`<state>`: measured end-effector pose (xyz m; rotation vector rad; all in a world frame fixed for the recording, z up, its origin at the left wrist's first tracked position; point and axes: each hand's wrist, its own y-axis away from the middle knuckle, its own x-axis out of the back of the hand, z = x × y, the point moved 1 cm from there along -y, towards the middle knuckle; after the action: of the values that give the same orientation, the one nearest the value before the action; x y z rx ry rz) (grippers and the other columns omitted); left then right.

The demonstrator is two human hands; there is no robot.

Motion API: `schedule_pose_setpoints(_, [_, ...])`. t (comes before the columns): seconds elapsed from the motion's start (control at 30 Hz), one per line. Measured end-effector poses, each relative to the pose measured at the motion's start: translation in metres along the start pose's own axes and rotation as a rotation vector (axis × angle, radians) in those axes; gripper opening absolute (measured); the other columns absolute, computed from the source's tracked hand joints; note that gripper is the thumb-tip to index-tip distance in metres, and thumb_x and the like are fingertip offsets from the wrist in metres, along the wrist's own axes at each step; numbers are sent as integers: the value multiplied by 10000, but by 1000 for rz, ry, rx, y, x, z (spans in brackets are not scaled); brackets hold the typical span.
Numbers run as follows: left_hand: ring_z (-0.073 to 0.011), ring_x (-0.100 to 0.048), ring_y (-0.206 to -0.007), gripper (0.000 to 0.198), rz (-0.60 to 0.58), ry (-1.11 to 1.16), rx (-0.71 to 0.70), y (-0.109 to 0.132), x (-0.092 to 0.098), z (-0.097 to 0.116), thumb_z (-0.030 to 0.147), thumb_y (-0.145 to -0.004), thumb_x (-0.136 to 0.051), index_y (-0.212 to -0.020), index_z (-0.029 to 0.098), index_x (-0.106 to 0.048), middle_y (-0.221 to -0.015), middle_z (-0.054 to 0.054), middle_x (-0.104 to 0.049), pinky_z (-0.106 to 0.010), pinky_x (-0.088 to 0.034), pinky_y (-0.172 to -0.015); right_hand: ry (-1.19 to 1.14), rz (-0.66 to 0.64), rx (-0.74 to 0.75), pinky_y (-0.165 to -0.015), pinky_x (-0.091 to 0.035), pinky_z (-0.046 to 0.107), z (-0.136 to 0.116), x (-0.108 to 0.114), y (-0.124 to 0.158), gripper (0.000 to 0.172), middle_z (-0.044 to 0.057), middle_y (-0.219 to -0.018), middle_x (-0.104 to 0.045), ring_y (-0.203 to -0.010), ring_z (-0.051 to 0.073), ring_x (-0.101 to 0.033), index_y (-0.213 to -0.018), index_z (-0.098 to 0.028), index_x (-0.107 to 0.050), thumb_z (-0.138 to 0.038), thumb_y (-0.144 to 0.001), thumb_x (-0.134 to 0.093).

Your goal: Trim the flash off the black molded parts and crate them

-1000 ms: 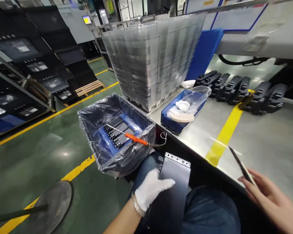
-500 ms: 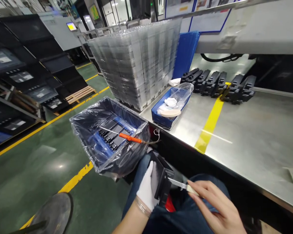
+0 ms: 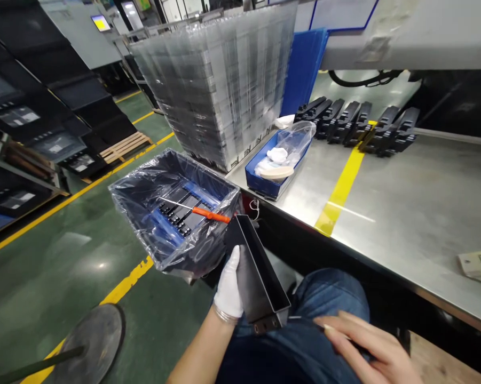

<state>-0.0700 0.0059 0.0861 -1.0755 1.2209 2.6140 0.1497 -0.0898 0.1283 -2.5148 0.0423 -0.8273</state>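
Observation:
My left hand (image 3: 228, 290), in a white glove, grips a long black hollow part (image 3: 254, 272) above my lap. The part's open side faces up and its near end shows small holes. My bare right hand (image 3: 364, 341) is at the lower right, with thumb and fingers pinched on a small knife. Its thin blade (image 3: 296, 318) points left, close to the near end of the black part. The knife's handle is mostly hidden by my fingers.
A plastic-lined bin (image 3: 176, 213) holds black parts, with an orange-handled screwdriver (image 3: 210, 214) across it. On the metal table (image 3: 404, 213) are a blue box (image 3: 260, 184) and several black parts (image 3: 348, 122). Clear trays (image 3: 220, 80) are stacked behind. A round base (image 3: 92, 341) stands lower left.
The black part has been turned and raised, so its long open side now shows. My right hand has moved slightly down and right with the knife. The view has tilted down slightly.

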Motion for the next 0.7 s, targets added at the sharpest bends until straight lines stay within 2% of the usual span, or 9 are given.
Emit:
schedule_pose_setpoints(0.07, [-220,-789,-1037,382,-26,144,32,-3,3,-2,590,-792,-837,-897,222,-833,-874,12,-842,-362,-515,-1190,-97,-117,-43,-596,-599,134,-1,-8,6,240,-49,-741,-784,-622,124,-755,-969,-294,-756,-352,-1096,-560])
schedule_pose_setpoints(0.13, [-224,-796,-1005,512,-56,243,52,-5,5,-3,504,-494,-1034,-870,221,-833,-860,31,-842,-335,-520,-1186,-194,-224,-107,-552,-557,148,0,-13,10,274,-54,-691,-729,-577,107,-704,-908,-280,-735,-339,-1099,-548])
schedule_pose_setpoints(0.17, [-211,-800,-961,557,-71,257,60,-4,7,-3,480,-418,-1060,-861,230,-833,-860,50,-841,-321,-521,-1185,-229,-266,-131,-557,-548,147,0,-15,11,290,-57,-682,-715,-570,100,-692,-879,-273,-727,-340,-1100,-550])
schedule_pose_setpoints(0.27, [-165,-793,-805,520,-87,253,109,-1,10,-1,457,-428,-1065,-832,228,-830,-839,67,-835,-284,-538,-1157,-282,-303,-155,-578,-542,141,-2,-16,6,307,-52,-697,-730,-588,96,-703,-856,-262,-731,-351,-1097,-563])
schedule_pose_setpoints(0.37, [-216,-802,-969,562,-66,274,84,1,11,0,448,-449,-1063,-897,196,-835,-894,25,-845,-323,-538,-1173,-282,-219,-158,-569,-530,136,-7,-16,2,300,-57,-683,-726,-572,89,-693,-875,-271,-746,-367,-1095,-566])
schedule_pose_setpoints(0.47, [-296,-768,-1143,568,-59,292,81,1,9,0,445,-422,-1067,-880,201,-838,-856,8,-841,-417,-531,-1200,-276,-323,-183,-567,-522,134,-10,-15,4,378,-66,-667,-719,-563,82,-690,-807,-265,-726,-422,-1101,-548])
schedule_pose_setpoints(0.57, [-248,-788,-1001,618,-14,256,65,1,10,1,454,-356,-1078,-858,186,-836,-839,-7,-838,-367,-553,-1154,-279,-380,-223,-571,-534,120,-7,-10,6,448,-60,-646,-723,-554,87,-698,-744,-260,-725,-498,-1084,-559])
schedule_pose_setpoints(0.63, [-169,-770,-872,650,11,200,-1,1,14,-1,478,-364,-1075,-892,184,-835,-862,6,-840,-288,-564,-1090,-266,-286,-243,-570,-545,102,-1,-8,1,456,-42,-640,-730,-554,98,-707,-732,-259,-742,-523,-1065,-578])
schedule_pose_setpoints(0.7, [-131,-739,-787,653,-35,136,-36,-1,18,-8,543,-393,-1057,-893,188,-833,-856,17,-835,-260,-570,-1037,-235,-121,-260,-563,-551,90,5,-10,-8,437,-14,-653,-750,-555,115,-718,-726,-253,-766,-551,-1020,-643])
